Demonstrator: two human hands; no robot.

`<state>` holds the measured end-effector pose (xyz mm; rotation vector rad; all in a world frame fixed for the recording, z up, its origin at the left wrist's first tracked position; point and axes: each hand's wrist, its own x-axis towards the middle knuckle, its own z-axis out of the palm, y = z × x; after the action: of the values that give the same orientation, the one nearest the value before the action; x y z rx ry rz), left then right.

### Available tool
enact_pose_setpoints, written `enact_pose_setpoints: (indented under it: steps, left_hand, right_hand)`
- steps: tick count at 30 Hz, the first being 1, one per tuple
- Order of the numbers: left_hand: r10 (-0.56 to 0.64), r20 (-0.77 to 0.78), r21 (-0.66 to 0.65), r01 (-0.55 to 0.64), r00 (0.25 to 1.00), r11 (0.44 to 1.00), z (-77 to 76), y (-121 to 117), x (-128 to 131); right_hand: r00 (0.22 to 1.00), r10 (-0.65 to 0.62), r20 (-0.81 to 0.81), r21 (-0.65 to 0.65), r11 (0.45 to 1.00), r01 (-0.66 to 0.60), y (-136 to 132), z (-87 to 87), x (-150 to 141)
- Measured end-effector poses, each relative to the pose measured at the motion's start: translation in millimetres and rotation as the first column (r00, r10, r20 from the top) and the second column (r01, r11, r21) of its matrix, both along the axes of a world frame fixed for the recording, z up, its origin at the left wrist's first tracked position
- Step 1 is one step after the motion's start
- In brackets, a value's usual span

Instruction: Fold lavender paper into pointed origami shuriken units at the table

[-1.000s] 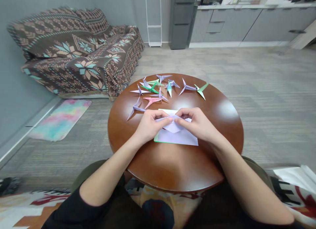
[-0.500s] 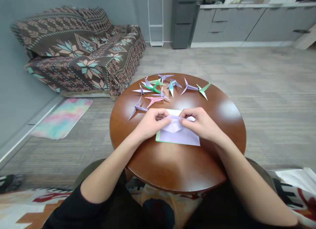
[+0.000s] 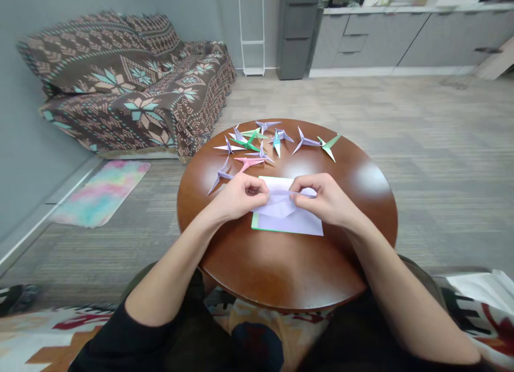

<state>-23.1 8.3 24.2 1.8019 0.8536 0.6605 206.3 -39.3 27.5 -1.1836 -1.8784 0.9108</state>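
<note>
A partly folded sheet of pale purple origami paper (image 3: 281, 207) is held between both hands, just above a small stack of coloured paper (image 3: 297, 225). My left hand (image 3: 246, 196) pinches its left side between thumb and fingers. At the right, my right hand (image 3: 321, 197) is closed on the other side, thumb toward me. Green edges show along the stack's near and left sides. Beyond the hands lie several folded paper cranes in purple, green and pink, among them a pink crane (image 3: 249, 162) and a light green crane (image 3: 330, 146).
The round brown wooden table (image 3: 281, 275) stands before my knees. A sofa (image 3: 132, 88) under a patterned cover is at the far left, with a pastel mat (image 3: 102, 192) on the floor beside it. Grey cabinets (image 3: 377, 43) line the back right.
My left hand has shifted slightly left, away from the right hand, and more of the paper's middle shows between them. The right hand stays nearly in place.
</note>
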Motion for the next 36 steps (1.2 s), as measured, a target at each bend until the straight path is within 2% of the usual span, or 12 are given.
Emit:
enact_pose_setpoints:
  steps: [2,4,7,9,12,15,18,21,25,27,30,36]
  left_hand:
    - [0.021,-0.001,0.007,-0.021,1.0,1.0,-1.6,8.0,-8.0]
    - [0.108,0.061,-0.003,-0.108,0.992,0.994,-4.8,16.5,-16.0]
    - [0.277,0.402,-0.102,-0.258,0.873,0.961,-9.4,19.7,-17.8]
    - [0.288,0.483,-0.092,-0.279,0.827,0.956,-10.6,11.2,-9.0]
    - [0.187,0.462,0.024,-0.223,0.867,0.975,-10.0,-10.1,10.9]
    - [0.165,0.467,0.121,-0.248,0.869,0.961,-10.5,-22.7,21.9]
    - [0.118,0.45,0.179,-0.219,0.885,0.959,-13.9,-21.0,19.4]
    - [0.112,0.336,0.22,-0.194,0.935,0.956,-17.7,-16.2,13.8]
    - [0.198,0.347,0.134,-0.257,0.917,0.957,-19.1,-15.2,13.7]
    - [0.195,0.378,0.094,-0.247,0.905,0.964,-18.5,-15.7,15.0]
    - [0.196,0.38,0.074,-0.241,0.904,0.968,-18.2,-15.8,14.7]
    - [0.139,0.465,0.026,-0.17,0.874,0.985,-19.3,-15.1,10.8]
  right_hand:
    - [0.999,-0.015,-0.028,-0.007,1.0,0.015,0.4,-0.3,-1.6]
    - [0.991,-0.083,-0.104,-0.004,0.997,0.083,1.7,-1.6,-3.5]
    - [0.925,-0.257,-0.28,-0.015,0.965,0.263,4.5,-4.4,-5.7]
    - [0.865,-0.329,-0.378,-0.047,0.94,0.337,6.4,-6.0,-6.8]
    - [0.825,-0.343,-0.449,-0.112,0.938,0.329,8.4,-8.2,-8.0]
    - [0.831,-0.33,-0.447,-0.149,0.944,0.294,9.2,-10.4,-8.8]
    - [0.849,-0.313,-0.425,-0.15,0.95,0.275,8.5,-11.3,-10.2]
    - [0.867,-0.272,-0.417,-0.139,0.962,0.235,5.9,-9.9,-12.3]
    - [0.887,-0.135,-0.442,-0.035,0.99,0.134,0.5,-7.5,-14.4]
    - [0.924,-0.088,-0.373,0.048,0.992,0.114,-1.5,-7.6,-14.8]
    - [0.96,-0.131,-0.249,0.116,0.98,0.164,-2.4,-9.3,-14.5]
    - [0.946,-0.156,-0.284,0.073,0.98,0.184,-0.3,-11.3,-11.9]
